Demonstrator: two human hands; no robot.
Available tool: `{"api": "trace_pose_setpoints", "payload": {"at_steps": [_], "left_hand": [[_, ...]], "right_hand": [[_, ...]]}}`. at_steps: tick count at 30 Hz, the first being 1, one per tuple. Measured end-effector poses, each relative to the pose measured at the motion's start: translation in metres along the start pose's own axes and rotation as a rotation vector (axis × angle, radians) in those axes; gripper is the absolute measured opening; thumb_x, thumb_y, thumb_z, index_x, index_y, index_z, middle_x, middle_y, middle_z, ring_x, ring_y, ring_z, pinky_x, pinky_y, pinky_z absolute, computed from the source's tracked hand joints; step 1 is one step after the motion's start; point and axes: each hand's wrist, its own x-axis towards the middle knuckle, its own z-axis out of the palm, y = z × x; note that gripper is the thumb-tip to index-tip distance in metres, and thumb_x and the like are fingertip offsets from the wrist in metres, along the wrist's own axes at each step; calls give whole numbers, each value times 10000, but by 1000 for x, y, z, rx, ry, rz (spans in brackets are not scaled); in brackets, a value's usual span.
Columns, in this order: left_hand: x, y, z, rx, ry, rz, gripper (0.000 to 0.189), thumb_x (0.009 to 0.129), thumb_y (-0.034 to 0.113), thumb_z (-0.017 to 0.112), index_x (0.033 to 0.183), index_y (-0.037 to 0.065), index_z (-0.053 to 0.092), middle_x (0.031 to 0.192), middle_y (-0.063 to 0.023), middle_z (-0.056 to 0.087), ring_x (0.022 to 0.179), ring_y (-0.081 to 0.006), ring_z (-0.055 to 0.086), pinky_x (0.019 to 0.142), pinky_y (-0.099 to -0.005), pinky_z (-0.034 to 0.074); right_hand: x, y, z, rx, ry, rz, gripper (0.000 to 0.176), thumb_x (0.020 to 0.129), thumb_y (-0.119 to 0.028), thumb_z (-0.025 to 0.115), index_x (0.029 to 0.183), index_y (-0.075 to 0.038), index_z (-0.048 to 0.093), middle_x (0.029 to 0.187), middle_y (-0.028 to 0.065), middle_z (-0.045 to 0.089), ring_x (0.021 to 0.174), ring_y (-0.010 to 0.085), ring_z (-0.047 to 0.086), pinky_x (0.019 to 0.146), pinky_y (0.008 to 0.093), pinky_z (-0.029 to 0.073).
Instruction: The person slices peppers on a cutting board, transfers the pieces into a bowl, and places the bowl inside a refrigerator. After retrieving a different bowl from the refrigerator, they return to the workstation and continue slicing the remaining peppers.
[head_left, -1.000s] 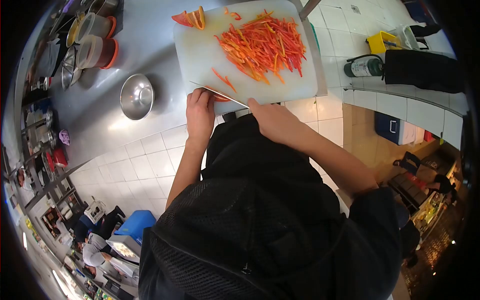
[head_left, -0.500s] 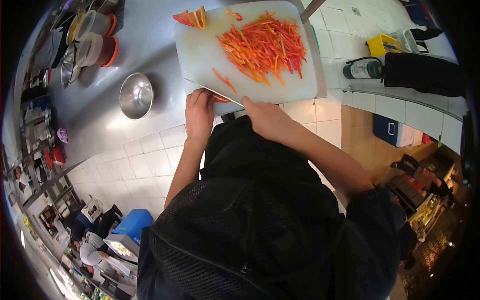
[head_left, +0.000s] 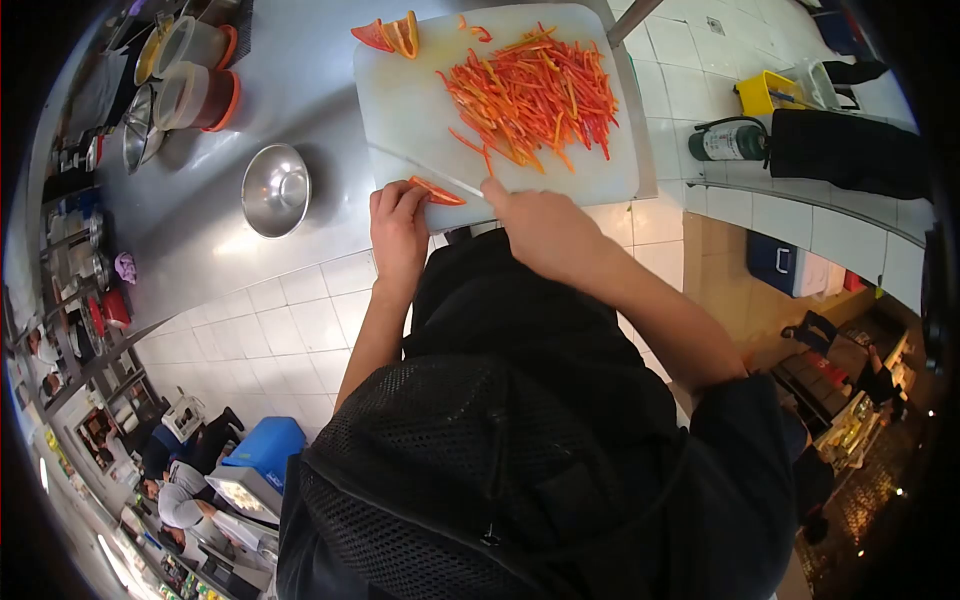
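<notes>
In my right hand [head_left: 545,228] is the handle of a kitchen knife [head_left: 432,172], its thin blade pointing left across the near edge of the white cutting board [head_left: 400,110]. Closed fingertips of my left hand [head_left: 400,222] press on a red pepper piece [head_left: 440,193] at that same edge. The blade lies just beyond the piece, with a small gap between them. A heap of red and orange pepper strips [head_left: 545,95] covers the board's far right part. Two larger pepper pieces [head_left: 400,36] rest at its far left corner.
Left of the board, a steel bowl [head_left: 277,190] stands on the steel counter [head_left: 330,60]. Plastic tubs with orange rims [head_left: 195,95] are farther left. A fire extinguisher [head_left: 730,140] and a yellow bucket [head_left: 768,92] are at right. Other people [head_left: 185,495] appear at lower left.
The knife has moved away from my left fingers, off the pepper piece and slightly toward the heap. Loose strips on the board have shifted right, closer to the heap. My left hand stays nearly in place.
</notes>
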Motion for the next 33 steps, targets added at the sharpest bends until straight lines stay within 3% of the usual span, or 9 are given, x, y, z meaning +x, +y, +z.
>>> {"api": "trace_pose_setpoints", "payload": {"at_steps": [2, 5, 9, 14, 17, 21, 25, 30, 33], "left_hand": [[2, 2, -3, -13, -20, -28, 145, 869, -12, 693, 1002, 16, 743, 1049, -113, 681, 982, -329, 615, 875, -430, 512], [3, 2, -3, -6, -24, -13, 175, 847, -41, 695, 999, 25, 749, 1001, -104, 666, 950, -329, 609, 841, -418, 529], [3, -1, -1, 5, -26, -29, 155, 852, -33, 693, 991, 14, 744, 1003, -107, 678, 929, -337, 620, 828, -430, 529], [7, 2, -5, -2, -45, -26, 123, 858, -32, 692, 967, 5, 737, 1001, -112, 687, 917, -342, 630, 827, -441, 527], [8, 3, -2, -41, -22, 7, 107, 860, -19, 700, 955, 8, 740, 1000, -114, 688, 925, -343, 634, 825, -442, 527], [2, 2, -2, -2, -25, -48, 128, 860, -28, 690, 971, 14, 738, 1023, -106, 692, 950, -333, 634, 837, -428, 533], [1, 5, -1, 11, -5, -48, 139, 857, -32, 686, 979, 16, 735, 1050, -103, 695, 976, -323, 631, 848, -415, 538], [4, 2, 1, -9, 8, -7, 120, 871, -34, 677, 969, 8, 731, 1035, -113, 692, 963, -329, 634, 851, -422, 530], [2, -1, 2, -12, -10, 1, 98, 885, -26, 674, 963, 1, 727, 1032, -125, 692, 962, -336, 641, 857, -426, 525]], "right_hand": [[-11, -10, -5, -92, -133, -50, 425, 903, -9, 542, 1319, 39, 472, 861, 255, 688, 820, 449, 679, 743, 556, 527], [-28, -15, -11, -50, -168, 18, 471, 872, 13, 524, 1338, 48, 465, 846, 236, 688, 798, 435, 681, 732, 548, 530], [-39, -17, -19, -92, -265, 98, 458, 889, 7, 508, 1343, 46, 464, 847, 236, 685, 801, 440, 679, 738, 548, 531], [12, 13, 39, -7, -25, -61, 367, 881, 21, 517, 1246, 20, 483, 856, 260, 681, 828, 467, 674, 732, 568, 523], [36, 8, 31, 35, 26, -12, 333, 874, 26, 520, 1205, 13, 482, 850, 264, 678, 837, 473, 671, 739, 579, 514], [2, -3, -13, -16, -58, -36, 348, 876, 23, 517, 1222, 9, 481, 850, 262, 678, 840, 471, 673, 753, 576, 517], [-23, 2, 6, -34, -202, 35, 338, 879, 14, 529, 1214, 21, 480, 863, 258, 681, 852, 466, 674, 752, 567, 514], [34, 19, 55, 97, 28, -83, 274, 901, -14, 555, 1167, 22, 499, 886, 267, 689, 860, 455, 681, 749, 562, 518], [51, 1, 27, 75, 31, -50, 249, 910, -18, 545, 1154, 17, 509, 882, 270, 691, 857, 454, 684, 739, 561, 518]]}}
